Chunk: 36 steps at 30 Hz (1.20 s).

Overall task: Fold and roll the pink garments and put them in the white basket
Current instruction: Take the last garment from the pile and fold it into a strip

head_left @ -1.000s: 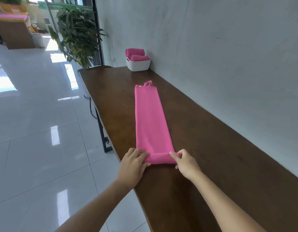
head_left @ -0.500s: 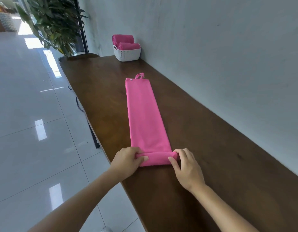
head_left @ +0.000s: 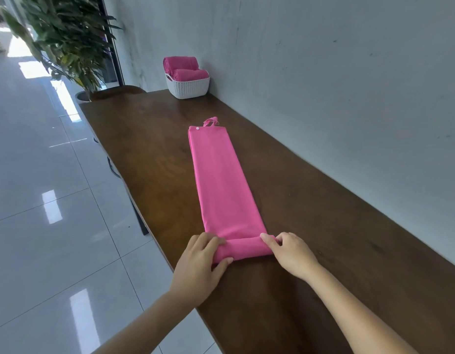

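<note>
Lengthwise, the pink garment point(head_left: 221, 185) is laid flat on the wooden table point(head_left: 323, 226), folded narrow so that an even roll point(head_left: 244, 249) can be formed at its near end. The roll's left end is clasped by the left hand point(head_left: 201, 259), fingers over and thumb under, and its right end is pinched by the right hand point(head_left: 290, 254), likely to keep it straight. The white basket point(head_left: 189, 86), holding two pink rolls point(head_left: 181, 65), is set well apart by the wall. Compared with a second ago, a thicker roll is seen.
</note>
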Tool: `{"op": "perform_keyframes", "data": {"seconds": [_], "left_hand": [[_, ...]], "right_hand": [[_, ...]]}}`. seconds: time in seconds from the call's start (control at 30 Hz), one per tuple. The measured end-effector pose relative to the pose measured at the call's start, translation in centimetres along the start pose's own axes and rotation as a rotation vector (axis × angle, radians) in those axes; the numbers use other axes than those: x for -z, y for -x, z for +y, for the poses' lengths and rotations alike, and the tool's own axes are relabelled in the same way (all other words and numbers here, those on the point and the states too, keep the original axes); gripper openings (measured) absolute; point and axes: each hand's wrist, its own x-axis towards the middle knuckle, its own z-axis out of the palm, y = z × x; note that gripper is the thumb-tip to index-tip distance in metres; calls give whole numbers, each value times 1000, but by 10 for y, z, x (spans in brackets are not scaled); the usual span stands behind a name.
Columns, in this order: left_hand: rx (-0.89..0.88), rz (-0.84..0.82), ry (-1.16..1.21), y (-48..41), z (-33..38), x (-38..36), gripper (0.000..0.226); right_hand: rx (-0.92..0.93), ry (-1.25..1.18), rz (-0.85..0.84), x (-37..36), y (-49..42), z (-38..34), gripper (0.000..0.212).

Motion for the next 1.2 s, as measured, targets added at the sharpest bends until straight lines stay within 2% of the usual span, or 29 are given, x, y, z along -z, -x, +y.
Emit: {"op": "perform_keyframes", "data": {"seconds": [0.1, 0.17, 0.27, 0.33, 0.47, 0.67, 0.8, 1.07, 1.2], "left_hand": [[-82, -27, -80, -1, -11, 3, 48], [-97, -72, -60, -7, -13, 8, 50], [-27, -184, 47, -20, -15, 16, 46], [22, -229, 92, -27, -18, 18, 39], [159, -297, 193, -42, -25, 20, 29], [319, -415, 322, -64, -34, 29, 28], [382, -343, 350, -65, -32, 28, 23], [330, -143, 144, -65, -21, 25, 35], [148, -91, 96, -67, -26, 29, 29]], "right_hand": [[-48, -58, -22, 4, -1, -9, 58], [-69, -113, 39, 4, 2, -14, 50], [-40, -146, 184, 0, 9, -20, 40], [10, -132, 220, -2, 12, -21, 39], [93, -175, 114, 3, 12, -15, 35], [72, -243, -89, 18, 4, -18, 23], [-17, -270, -119, 14, -12, -22, 35], [-104, -235, -142, 18, -37, -34, 55], [-127, -214, -62, 15, -44, -39, 64]]}}
